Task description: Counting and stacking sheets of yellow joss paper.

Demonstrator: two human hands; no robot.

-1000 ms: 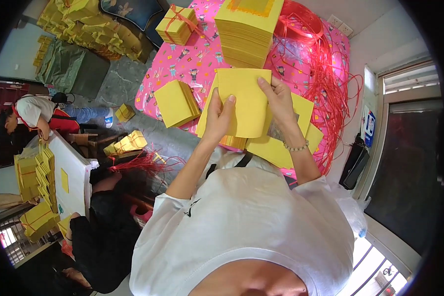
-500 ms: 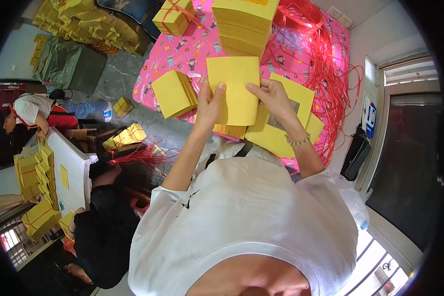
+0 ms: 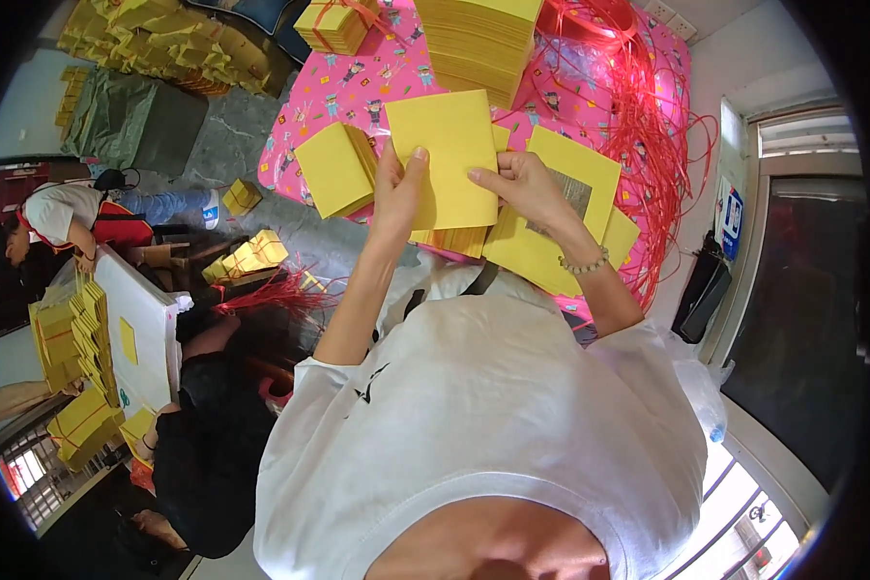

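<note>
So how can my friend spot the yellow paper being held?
Find the pink patterned tablecloth. Between the tall yellow stack on it and the person's white shirt is the plain yellow paper. Unlike the sheet with a grey patch beside it, this one is held by the left hand and right hand.

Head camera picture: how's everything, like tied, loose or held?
Yellow paper: held, nearly flat
Left hand: gripping the paper's left side
Right hand: gripping its right side
Top bundle: tied up
Tall stack: piled, no tie visible
Red string heap: loose, tangled
Pink cloth: spread out, partly covered
</note>
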